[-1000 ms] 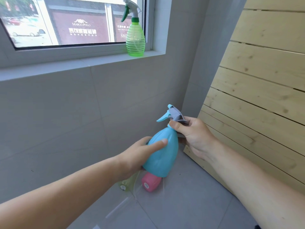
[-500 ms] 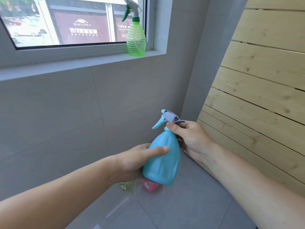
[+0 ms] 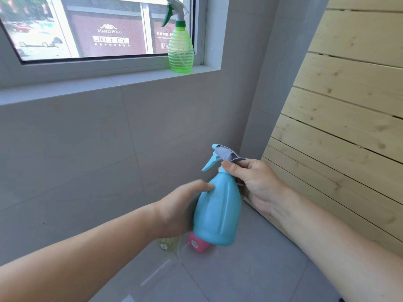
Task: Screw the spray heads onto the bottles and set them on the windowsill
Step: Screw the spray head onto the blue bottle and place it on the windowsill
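Observation:
A blue bottle (image 3: 218,210) is held in the air in front of me, nearly upright. My left hand (image 3: 181,208) wraps its body from the left. My right hand (image 3: 250,182) pinches the neck just under the blue and grey spray head (image 3: 222,154), whose nozzle points left. A green bottle (image 3: 181,51) with its green and white spray head on stands at the right end of the windowsill (image 3: 109,82). On the floor below the blue bottle lie a pink bottle (image 3: 197,245) and a pale yellow bottle (image 3: 166,244), both partly hidden.
A grey tiled wall (image 3: 87,160) runs under the window. A slatted wooden panel (image 3: 340,127) leans in the corner on the right. The floor (image 3: 239,275) is grey tile. The windowsill stretches left of the green bottle.
The blue bottle has tipped more upright and shifted a little right. The spray head has turned, its nozzle swinging left, under my right hand. My left hand has slid lower on the body.

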The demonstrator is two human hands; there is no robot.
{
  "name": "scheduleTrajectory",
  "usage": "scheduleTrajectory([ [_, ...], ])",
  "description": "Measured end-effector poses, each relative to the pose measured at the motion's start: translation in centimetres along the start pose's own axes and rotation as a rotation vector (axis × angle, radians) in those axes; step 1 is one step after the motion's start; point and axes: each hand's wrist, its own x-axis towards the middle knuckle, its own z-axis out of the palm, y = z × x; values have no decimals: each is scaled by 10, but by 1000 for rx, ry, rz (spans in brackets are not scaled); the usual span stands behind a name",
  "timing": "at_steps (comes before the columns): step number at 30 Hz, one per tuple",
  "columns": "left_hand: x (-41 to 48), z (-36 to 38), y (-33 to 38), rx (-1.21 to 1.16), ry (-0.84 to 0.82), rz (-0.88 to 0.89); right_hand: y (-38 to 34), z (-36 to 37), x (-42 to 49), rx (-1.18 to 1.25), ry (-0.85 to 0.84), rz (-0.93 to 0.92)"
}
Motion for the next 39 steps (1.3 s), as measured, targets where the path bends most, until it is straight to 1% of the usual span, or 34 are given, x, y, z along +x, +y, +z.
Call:
scheduleTrajectory([
  [1,-1,-2,1,-47,-35,-14,0,-1,0,4,2,3],
  [2,-2,-4,2,-32,-42,-12,0,-2,0,7,4,8],
  [5,-1,-2,0,181,63,43,3,-2,-1,9,-3,28],
  [6,-1,0,-1,214,93,60,4,-1,0,10,-8,34],
  [8,0,1,-4,168,56,89,3,-2,1,21,-15,38],
  [11,-3,0,-4,4,-55,52,2,-3,2,56,-41,41],
  [13,-2,-2,-5,-7,-102,45,1,-2,1,80,-65,42],
  [15,0,0,-5,79,-56,83,2,-1,0,92,-74,27],
  [22,0,13,-4,263,314,196,6,7,7,74,-20,-101],
  [25,-2,18,-3,329,411,235,5,9,10,55,6,-140],
  [26,-2,17,-1,348,420,235,4,8,10,50,6,-140],
  [30,-4,8,4,350,354,215,2,3,9,11,11,-145],
  [32,-6,3,9,346,361,236,2,2,10,-15,-13,-148],
  [36,-7,-6,25,241,409,307,6,1,14,-95,-51,-103],
  [39,-7,-16,36,142,406,334,6,8,16,-118,-99,-130],
])
